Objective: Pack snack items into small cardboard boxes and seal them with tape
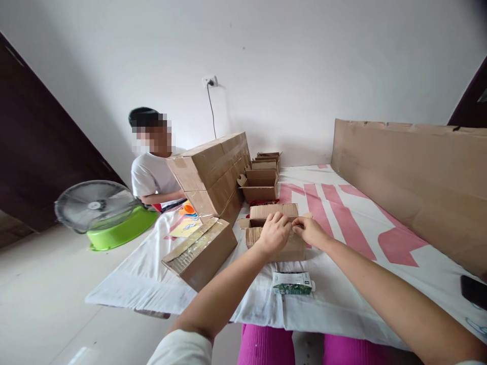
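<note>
A small cardboard box (288, 253) stands on the cloth-covered table in front of me, its top flaps raised. Over its opening is my left hand (274, 234), fingers curled and closed; the fingertips are hidden, so what they hold cannot be made out. My right hand (311, 232) pinches the box at its right upper corner, close beside the left hand. Between my forearms, nearer the table edge, a green and white drink carton (292, 283) lies on its side.
A taped box (207, 253) lies to the left, with stacked cartons (213, 177) behind it. Several opened boxes (261, 185) line up farther back. A large cardboard sheet (411, 187) stands at right near a phone (474, 291). A person (152, 175) sits across; a fan (95, 205) is at left.
</note>
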The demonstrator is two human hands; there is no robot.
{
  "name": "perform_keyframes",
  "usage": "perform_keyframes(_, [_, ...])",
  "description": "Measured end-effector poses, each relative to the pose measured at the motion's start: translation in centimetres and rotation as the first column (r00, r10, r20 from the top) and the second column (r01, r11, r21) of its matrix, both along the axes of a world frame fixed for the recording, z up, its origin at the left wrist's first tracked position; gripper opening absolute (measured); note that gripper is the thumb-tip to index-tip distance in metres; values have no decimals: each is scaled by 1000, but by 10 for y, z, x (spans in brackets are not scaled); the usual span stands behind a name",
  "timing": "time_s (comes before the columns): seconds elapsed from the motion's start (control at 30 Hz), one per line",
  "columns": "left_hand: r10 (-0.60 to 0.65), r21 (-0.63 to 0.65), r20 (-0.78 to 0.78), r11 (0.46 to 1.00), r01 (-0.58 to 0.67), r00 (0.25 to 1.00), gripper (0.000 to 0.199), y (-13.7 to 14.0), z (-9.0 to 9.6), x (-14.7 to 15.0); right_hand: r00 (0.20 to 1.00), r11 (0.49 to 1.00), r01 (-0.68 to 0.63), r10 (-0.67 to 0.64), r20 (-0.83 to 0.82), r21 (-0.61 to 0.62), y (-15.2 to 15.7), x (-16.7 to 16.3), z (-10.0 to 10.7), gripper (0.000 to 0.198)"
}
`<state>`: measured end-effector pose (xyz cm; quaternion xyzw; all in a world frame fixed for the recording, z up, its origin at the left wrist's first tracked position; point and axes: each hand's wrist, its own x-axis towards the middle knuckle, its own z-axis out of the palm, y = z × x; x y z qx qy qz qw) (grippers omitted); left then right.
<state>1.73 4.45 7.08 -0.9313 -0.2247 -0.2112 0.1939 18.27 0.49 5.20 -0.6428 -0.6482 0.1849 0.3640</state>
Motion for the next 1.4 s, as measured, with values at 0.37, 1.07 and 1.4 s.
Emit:
perform_keyframes(0.37, [-181,-18,-78,983,180,980,12,24,-6,-11,998,998,56,-55,21,-32,3,5,-2,11])
perform_keyframes(1.07, [-132,-41,-84,991,129,988,14,12,-5,6,1000,999,15,-15,8,-29,-5,10,-7,13])
perform_keyframes(1.4, [-189,-16,-248,981,191,950,9,18,6,-2,999,999,44,-43,6,-19,-5,15,-9,12])
